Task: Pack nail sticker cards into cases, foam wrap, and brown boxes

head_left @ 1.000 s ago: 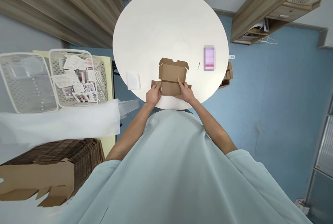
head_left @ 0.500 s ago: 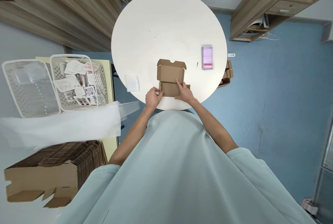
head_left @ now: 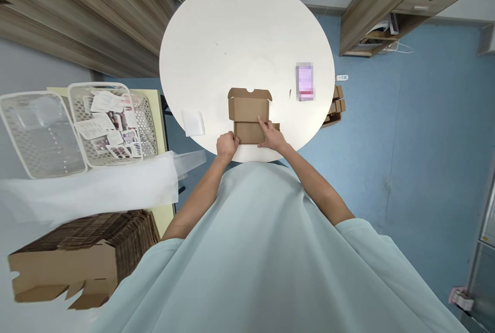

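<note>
A brown cardboard box (head_left: 250, 109) lies unfolded at the near edge of the round white table, its lid laid back away from me and its side flaps partly raised. My left hand (head_left: 227, 145) is closed on the near left corner of the box, fingers curled around the side wall. Over the right part of the base, my right hand (head_left: 272, 136) has its thumb and fingers apart, with fingertips touching the cardboard. The right side flap sticks out past that hand and is partly covered by it.
On the white table (head_left: 240, 29) are a white packet (head_left: 193, 123) and a phone-like object (head_left: 305, 82) with a blurred face. To the left stand a basket (head_left: 108, 127) of printed packets, a white foam roll (head_left: 93, 186) and stacked flat cartons (head_left: 65, 266). Small boxes (head_left: 335, 106) sit beyond the table's right edge.
The left hand's fingers have curled in tighter at the box's left side. The right hand stays on the base. The whole view has shifted slightly.
</note>
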{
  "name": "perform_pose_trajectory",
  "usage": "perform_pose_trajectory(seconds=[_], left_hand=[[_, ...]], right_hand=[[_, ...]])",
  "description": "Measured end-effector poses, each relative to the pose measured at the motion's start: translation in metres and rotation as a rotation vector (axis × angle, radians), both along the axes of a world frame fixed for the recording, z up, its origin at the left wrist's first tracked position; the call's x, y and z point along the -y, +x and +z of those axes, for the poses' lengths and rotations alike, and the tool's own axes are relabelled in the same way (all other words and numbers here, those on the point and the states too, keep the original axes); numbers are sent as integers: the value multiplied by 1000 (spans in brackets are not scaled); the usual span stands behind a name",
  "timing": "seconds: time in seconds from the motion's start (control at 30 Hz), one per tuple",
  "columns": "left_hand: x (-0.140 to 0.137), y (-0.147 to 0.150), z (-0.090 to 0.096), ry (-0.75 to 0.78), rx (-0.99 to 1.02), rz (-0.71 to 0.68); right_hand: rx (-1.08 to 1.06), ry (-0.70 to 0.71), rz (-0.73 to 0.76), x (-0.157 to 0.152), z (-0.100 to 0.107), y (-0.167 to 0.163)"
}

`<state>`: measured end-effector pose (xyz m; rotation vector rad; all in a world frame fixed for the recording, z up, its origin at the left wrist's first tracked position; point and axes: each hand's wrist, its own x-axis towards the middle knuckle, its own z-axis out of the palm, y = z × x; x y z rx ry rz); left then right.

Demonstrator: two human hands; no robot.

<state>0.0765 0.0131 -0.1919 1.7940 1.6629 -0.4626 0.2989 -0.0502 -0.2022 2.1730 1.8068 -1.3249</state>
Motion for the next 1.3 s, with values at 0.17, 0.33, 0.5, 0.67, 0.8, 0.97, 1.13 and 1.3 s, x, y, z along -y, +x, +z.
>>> perform_pose_trajectory(seconds=[0.17,0.33,0.5,0.67,0.8,0.97,1.13,1.3], left_hand=[[1,8,5,-6,-80,-42],[-1,8,7,-28,-69,-25],[2,10,7,-13,-54,-22],[2,11,8,-20,-46,-7],[1,12,8,-23,-41,14],[3,14,7,-10,-28,10],[4,16,6,-13,-27,16],[4,16,4,-8,-27,28]], right_hand=[[-5,18,-6,-4,-4,0],[-22,140,-77,20,7,10],[84,261,-411,56,12,36],[48,54,-477,59,-2,43],[27,53,-445,55,-1,36],[4,166,-285,55,11,16],[97,177,-132,43,15,-11],[105,190,-156,25,10,-9]])
